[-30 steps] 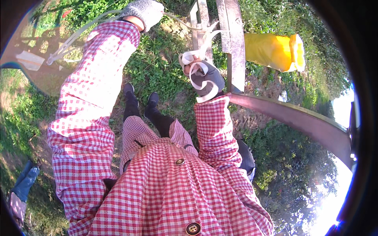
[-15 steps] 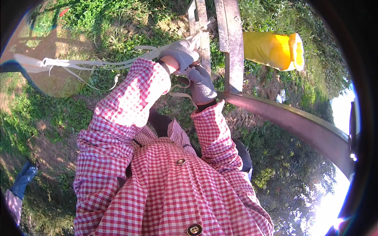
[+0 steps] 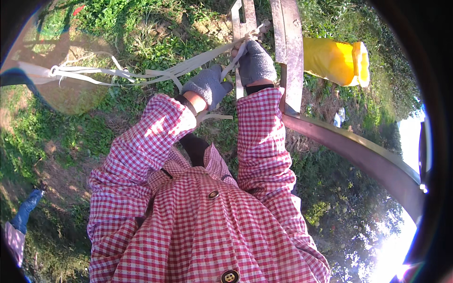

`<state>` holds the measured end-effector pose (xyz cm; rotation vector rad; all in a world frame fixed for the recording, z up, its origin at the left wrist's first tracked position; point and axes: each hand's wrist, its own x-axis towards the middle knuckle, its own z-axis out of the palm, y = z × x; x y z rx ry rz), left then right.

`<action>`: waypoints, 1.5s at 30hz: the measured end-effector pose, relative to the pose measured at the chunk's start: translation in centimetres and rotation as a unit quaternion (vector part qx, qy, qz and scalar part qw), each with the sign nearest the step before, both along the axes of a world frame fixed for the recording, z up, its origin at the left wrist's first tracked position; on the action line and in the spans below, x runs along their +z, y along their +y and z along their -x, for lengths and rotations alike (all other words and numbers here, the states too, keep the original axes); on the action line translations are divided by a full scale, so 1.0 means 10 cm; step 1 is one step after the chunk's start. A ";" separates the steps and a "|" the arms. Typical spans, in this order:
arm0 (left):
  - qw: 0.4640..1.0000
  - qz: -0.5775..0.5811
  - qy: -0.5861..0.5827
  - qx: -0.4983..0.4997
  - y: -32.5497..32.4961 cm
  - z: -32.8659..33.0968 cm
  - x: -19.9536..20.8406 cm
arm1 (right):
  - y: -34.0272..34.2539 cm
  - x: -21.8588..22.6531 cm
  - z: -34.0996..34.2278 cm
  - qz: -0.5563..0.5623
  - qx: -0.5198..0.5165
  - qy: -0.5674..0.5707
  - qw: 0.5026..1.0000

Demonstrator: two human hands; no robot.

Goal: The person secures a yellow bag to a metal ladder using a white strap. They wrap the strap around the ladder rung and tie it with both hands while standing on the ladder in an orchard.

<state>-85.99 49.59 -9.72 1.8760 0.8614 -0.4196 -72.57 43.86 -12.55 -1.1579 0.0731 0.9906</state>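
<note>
Several flat white straps (image 3: 198,60) run from a ring-like loop at the left up to a knot (image 3: 254,33) on a pale slatted frame (image 3: 250,14). My left hand (image 3: 207,87), in a grey glove, is closed on a strap below the main bundle, and a loose strap end hangs beneath its wrist. Just below the knot, my right hand (image 3: 256,61), gloved in grey too, pinches a strap; its fingertips are partly hidden. A short stretch of strap runs between the two hands.
A wide weathered post (image 3: 292,52) stands right of the frame, joined to a long curved metal beam (image 3: 349,146). Beyond it lies a yellow cylindrical container (image 3: 330,56). Grass and weeds cover the ground. A person's blue-clad leg (image 3: 27,210) shows at the far left.
My hands have drawn apart. The right one moved up and away toward the knot, while the left came slightly down and left. A strap now stretches between them.
</note>
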 end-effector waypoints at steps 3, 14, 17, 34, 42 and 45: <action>0.973 -0.085 -0.210 0.051 0.13 0.01 0.01 | -0.21 -0.12 -0.14 -0.104 0.043 0.028 0.993; 0.964 -0.160 -0.203 0.063 0.48 -0.88 0.00 | -0.19 0.16 0.01 -0.022 0.048 0.003 0.999; 0.964 -0.154 -0.216 0.024 0.54 -0.93 -0.01 | -0.23 0.13 -0.05 -0.210 0.117 0.153 0.959; 0.923 -0.059 -0.375 -0.059 0.77 -0.90 0.58 | -0.21 0.39 0.06 -0.007 -0.077 -0.098 0.992; 0.849 -0.164 -0.492 -0.096 0.79 -0.91 0.63 | 0.11 0.65 0.06 0.135 -0.173 -0.089 0.972; 0.885 -0.019 -0.455 -0.102 0.81 -0.94 0.69 | 0.07 0.63 -0.08 0.108 -0.105 -0.040 0.988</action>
